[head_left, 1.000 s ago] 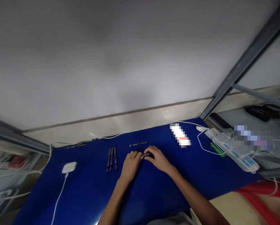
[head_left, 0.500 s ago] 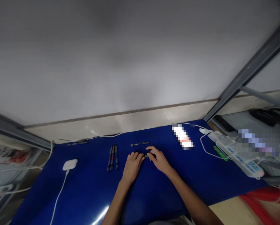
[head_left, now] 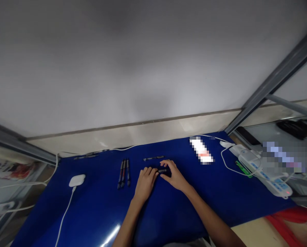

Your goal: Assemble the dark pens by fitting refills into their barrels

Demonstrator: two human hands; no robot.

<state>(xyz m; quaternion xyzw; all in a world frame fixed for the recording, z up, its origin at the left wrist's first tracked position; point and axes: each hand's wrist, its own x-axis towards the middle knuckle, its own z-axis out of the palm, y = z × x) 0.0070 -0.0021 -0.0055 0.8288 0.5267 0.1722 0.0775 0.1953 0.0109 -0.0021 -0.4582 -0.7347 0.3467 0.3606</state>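
Note:
My left hand (head_left: pixel 145 181) rests on the blue tabletop with its fingers closed on a dark pen (head_left: pixel 162 170), whose right end sticks out past the fingertips. Curved around that end, my right hand (head_left: pixel 175 176) has its thumb and fingers apart, with a gap between them and the pen. Just beyond both hands lies another pen (head_left: pixel 153 158), roughly level from left to right. Three dark pens (head_left: pixel 123 173) lie side by side to the left of my left hand. The part of the pen under my left fingers is hidden.
A white earbud-type case (head_left: pixel 77 180) with a cable is on the left of the blue table (head_left: pixel 97 206). More pens (head_left: pixel 86 156) lie by the wall. On the right are a pixelated phone-like object (head_left: pixel 201 150), a green packet (head_left: pixel 243 169) and a power strip (head_left: pixel 271 181) with cables.
My right thumb and fingers have spread apart and come off the pen's right end, so more of the pen shows. My left hand stays in place.

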